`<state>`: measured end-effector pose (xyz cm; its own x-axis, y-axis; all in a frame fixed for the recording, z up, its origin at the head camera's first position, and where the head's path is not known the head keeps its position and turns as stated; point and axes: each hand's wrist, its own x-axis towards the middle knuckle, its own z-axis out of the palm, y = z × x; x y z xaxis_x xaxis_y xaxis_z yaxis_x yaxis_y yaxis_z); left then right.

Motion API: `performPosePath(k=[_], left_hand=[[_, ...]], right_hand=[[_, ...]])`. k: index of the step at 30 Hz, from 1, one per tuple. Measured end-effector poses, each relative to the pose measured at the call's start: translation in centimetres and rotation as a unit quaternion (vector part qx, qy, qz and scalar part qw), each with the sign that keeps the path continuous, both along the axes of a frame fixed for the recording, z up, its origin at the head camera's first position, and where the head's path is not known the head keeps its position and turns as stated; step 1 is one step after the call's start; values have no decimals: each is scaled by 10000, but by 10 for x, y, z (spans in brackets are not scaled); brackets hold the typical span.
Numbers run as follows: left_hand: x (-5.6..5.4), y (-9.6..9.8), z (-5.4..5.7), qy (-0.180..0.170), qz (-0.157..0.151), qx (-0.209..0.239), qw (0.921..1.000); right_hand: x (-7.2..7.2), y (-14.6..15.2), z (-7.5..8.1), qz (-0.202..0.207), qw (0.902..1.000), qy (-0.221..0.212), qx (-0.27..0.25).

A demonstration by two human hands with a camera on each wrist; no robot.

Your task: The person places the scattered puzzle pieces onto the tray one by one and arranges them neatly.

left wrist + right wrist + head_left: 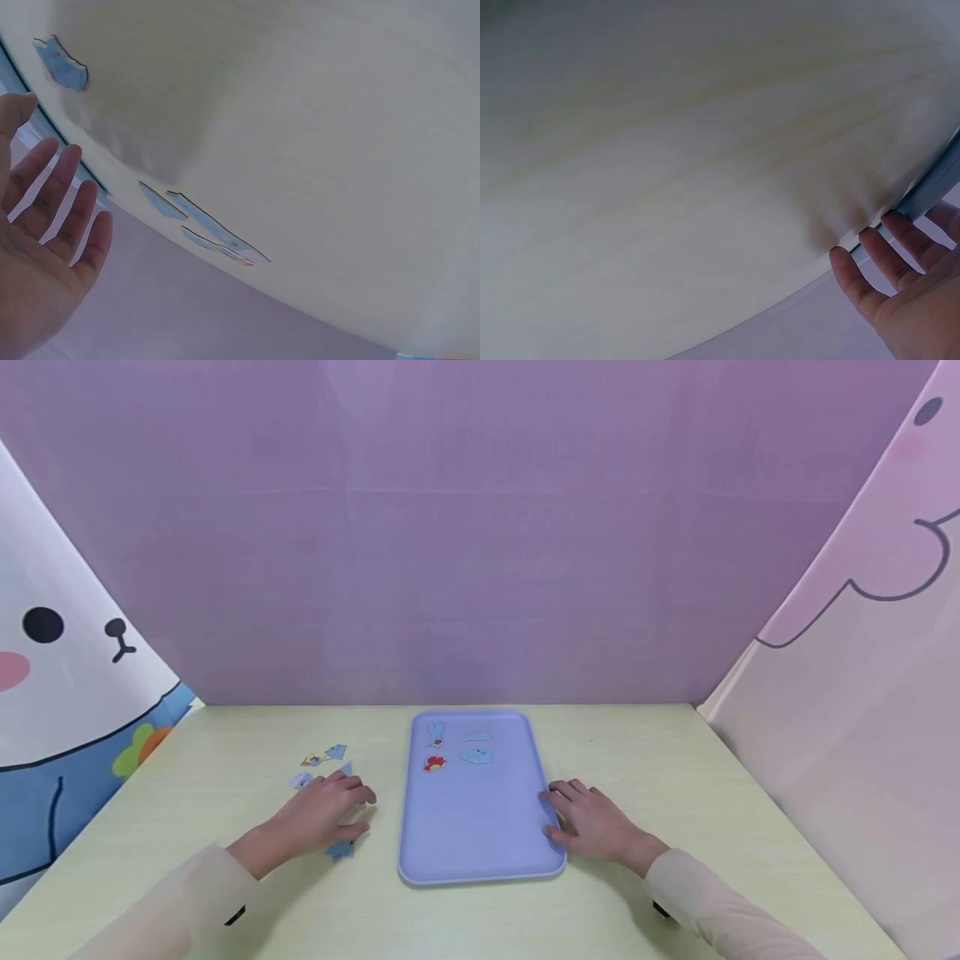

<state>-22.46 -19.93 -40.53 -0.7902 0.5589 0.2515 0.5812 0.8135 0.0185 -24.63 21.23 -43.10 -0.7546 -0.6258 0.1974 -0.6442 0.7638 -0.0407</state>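
Note:
My left hand (322,814) hovers over the table left of the tray, fingers loosely spread and nothing held. Around it lie small flat cut-out picture pieces: a blue one (341,850) below the thumb, a pale one (300,780) and a blue one (335,752) beyond the knuckles. The left wrist view shows a blue piece (64,66) apart from a cluster with a long strip (217,226). My right hand (596,827) rests its fingertips at the right rim of a lavender tray (480,835). Inside the tray's far half sit several pieces, including a red one (434,763) and a light blue one (476,756).
The pale wooden table (675,760) runs back to a purple cloth wall (480,568). Printed cartoon panels stand at the left (67,693) and right (862,693). A yellowish-red piece (312,760) lies beyond the left hand.

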Motion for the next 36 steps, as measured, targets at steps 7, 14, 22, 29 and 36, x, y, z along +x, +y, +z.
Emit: performPosePath(k=[7, 14, 22, 29, 36], left_hand=[[10, -13, -2, 185, -246, 124, 9994], [19, -21, -3, 107, -302, 152, 9994], [28, -23, -4, 144, -397, 204, 9989], [33, -24, -5, 87, -428, 266, 9987], [35, -27, -9, 212, -343, 294, 9988]], right_hand=[[0, 0, -2, 33, 10000, 10, -81], [0, 0, -2, 55, 9999, 89, -53], [1, 0, 1, -8, 10000, -14, 16], [0, 0, -1, 21, 9999, 102, 24], [-1, 0, -1, 22, 9999, 102, 68]])
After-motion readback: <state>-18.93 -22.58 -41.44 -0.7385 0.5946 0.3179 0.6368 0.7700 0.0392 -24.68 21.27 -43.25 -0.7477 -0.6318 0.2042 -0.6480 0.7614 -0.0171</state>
